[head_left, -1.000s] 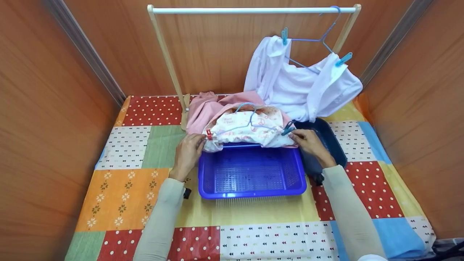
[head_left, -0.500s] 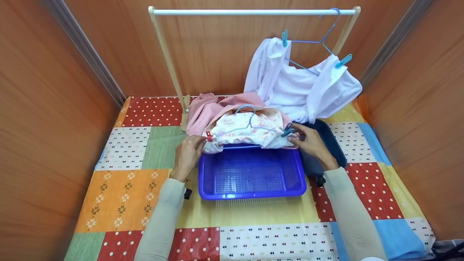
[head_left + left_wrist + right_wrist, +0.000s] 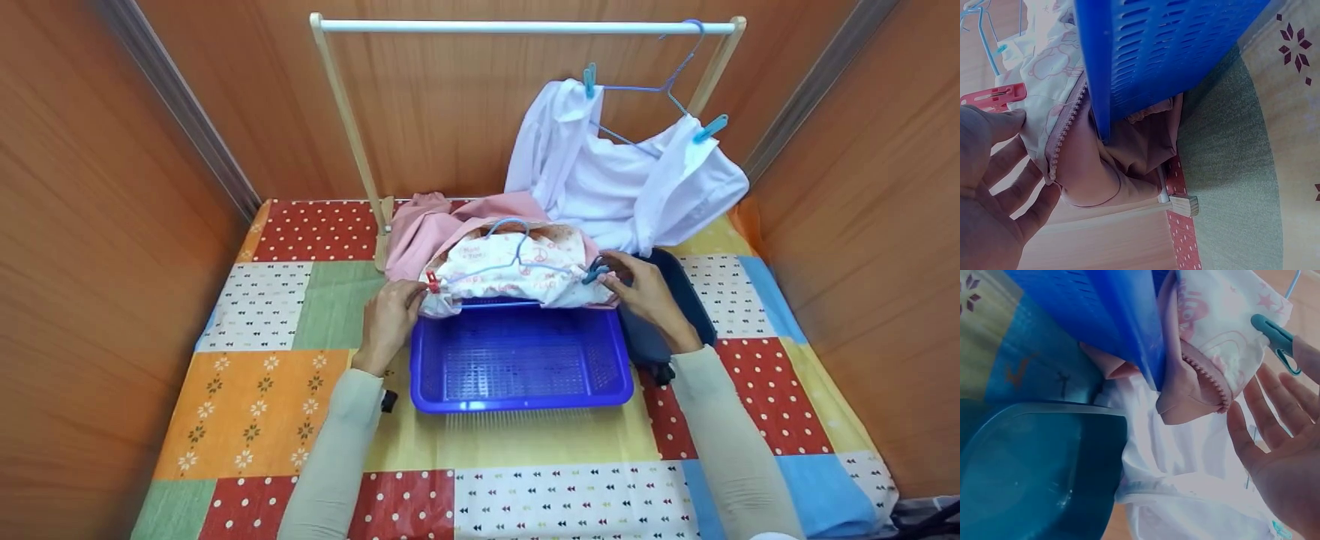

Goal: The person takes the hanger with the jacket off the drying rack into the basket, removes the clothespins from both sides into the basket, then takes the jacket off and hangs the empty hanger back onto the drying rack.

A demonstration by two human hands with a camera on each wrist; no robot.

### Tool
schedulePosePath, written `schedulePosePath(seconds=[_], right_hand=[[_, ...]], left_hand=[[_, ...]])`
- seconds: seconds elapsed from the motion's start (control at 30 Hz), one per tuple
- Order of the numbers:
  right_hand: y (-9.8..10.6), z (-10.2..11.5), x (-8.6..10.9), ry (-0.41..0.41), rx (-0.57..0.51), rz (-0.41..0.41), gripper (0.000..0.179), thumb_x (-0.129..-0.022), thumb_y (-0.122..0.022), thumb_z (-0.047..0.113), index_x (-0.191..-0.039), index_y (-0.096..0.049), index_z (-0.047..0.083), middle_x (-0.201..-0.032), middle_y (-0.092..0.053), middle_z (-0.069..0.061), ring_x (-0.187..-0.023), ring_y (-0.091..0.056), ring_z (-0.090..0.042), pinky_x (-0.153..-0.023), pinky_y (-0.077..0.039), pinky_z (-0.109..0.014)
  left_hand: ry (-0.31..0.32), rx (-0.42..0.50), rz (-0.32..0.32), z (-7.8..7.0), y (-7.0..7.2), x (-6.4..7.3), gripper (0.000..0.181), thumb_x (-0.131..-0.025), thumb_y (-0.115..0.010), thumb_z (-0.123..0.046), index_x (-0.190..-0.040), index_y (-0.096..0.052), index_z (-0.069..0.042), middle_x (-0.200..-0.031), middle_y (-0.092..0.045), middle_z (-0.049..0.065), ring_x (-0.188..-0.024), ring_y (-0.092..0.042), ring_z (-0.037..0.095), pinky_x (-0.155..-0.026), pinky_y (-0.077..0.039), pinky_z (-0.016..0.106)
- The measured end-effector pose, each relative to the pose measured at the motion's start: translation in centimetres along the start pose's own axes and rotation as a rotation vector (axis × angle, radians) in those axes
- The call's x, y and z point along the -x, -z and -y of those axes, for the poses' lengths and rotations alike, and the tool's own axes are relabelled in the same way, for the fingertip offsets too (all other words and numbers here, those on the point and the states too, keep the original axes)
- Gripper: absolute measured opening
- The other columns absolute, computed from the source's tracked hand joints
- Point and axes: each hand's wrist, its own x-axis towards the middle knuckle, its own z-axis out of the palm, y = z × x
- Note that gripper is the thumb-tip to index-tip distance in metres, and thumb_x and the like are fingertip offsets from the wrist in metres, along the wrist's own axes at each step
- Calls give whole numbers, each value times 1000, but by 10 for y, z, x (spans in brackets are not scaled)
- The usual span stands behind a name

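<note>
A pink zip-up garment (image 3: pixel 510 204) with a white printed lining (image 3: pixel 480 251) lies over the back rim of the blue basket (image 3: pixel 525 405). A blue wire hanger (image 3: pixel 516 259) lies across the lining. My left hand (image 3: pixel 386 319) pinches the garment's left edge beside a red clothespin (image 3: pixel 994 97); the zipper teeth (image 3: pixel 1064 132) show there in the left wrist view. At the opposite corner my right hand (image 3: pixel 645 292) pinches a dark teal clothespin (image 3: pixel 1275 334) clipped to the cloth. Its other fingers spread behind the zipped edge in the right wrist view.
Behind stands a rack with a white bar (image 3: pixel 495 27). A white garment (image 3: pixel 600 172) hangs from it on a hanger, held by two teal clothespins. A dark basin (image 3: pixel 686 292) sits right of the basket. Wood panels enclose the patchwork cloth (image 3: pixel 525 502) on three sides.
My right hand has shifted up from the garment's corner onto the dark teal clothespin. My left hand stays at the red clothespin's corner, and the garment has barely moved.
</note>
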Motion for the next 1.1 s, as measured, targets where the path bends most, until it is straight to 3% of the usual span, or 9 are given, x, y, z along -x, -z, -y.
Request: schedulePosePath(seconds=[0.07, 0.3, 0.5, 0.73, 0.8, 0.9, 1.03, 1.1], right_hand=[[0, 2, 0, 10, -8, -7, 40, -91, -69, 12, -129, -62, 1, -112, -72, -18, -100, -69, -32, -84, -56, -36], [0, 6, -2, 66, -24, -34, 38, -89, -69, 3, -126, -63, -2, -108, -72, -22, -101, -68, -36, -86, -54, -53], [1, 8, -2, 97, 4, -41, 32, -90, -68, 6, -121, -66, 0, -106, -73, -17, -96, -69, -29, -84, -57, -42], [0, 7, -4, 166, 55, -98, 25, -87, -72, 7, -111, -69, -1, -100, -74, -15, -93, -70, -30, -84, -55, -42], [-1, 7, -5, 189, 77, -125, 24, -85, -74, 8, -107, -71, 1, -98, -74, -14, -91, -70, -28, -84, -54, -32], [-2, 7, -5, 215, 91, -153, 22, -82, -77, 7, -103, -72, 2, -93, -75, -13, -81, -69, -21, -75, -52, -24], [-2, 7, -5, 209, 75, -178, 16, -80, -78, 6, -95, -73, 2, -85, -75, -12, -69, -60, -6, -61, -50, -30], [-2, 8, -5, 200, 69, -191, 13, -79, -79, 7, -90, -73, 2, -82, -74, -11, -68, -58, -2, -60, -48, -26]], left_hand=[[-5, 3, -4, 0, 0, 0, 10, -93, -67, -16, -97, -76, -14, -98, -75, 3, -94, -69, 26, -79, -55, 47], [1, 0, 10, -1, 1, 0, 11, -92, -68, -16, -98, -76, -13, -99, -75, 4, -96, -69, 27, -80, -55, 48], [12, 3, 19, -1, 1, -1, 11, -92, -68, -16, -98, -76, -14, -100, -75, 4, -96, -69, 27, -80, -55, 48], [4, -1, 10, -1, 1, -1, 10, -92, -68, -16, -97, -76, -14, -98, -75, 4, -95, -70, 26, -78, -55, 48], [4, -3, 9, -1, 2, -1, 10, -92, -67, -16, -98, -76, -14, -99, -76, 3, -95, -70, 26, -78, -56, 48], [7, -6, 11, -2, 2, 0, 11, -93, -67, -16, -98, -76, -15, -99, -76, 3, -95, -71, 26, -77, -56, 47], [13, -2, 15, -2, 2, 0, 11, -93, -67, -16, -98, -76, -14, -98, -76, 3, -93, -70, 26, -76, -56, 47], [15, 0, 15, -2, 2, -1, 11, -92, -67, -16, -97, -76, -14, -97, -76, 3, -93, -70, 26, -76, -56, 47]])
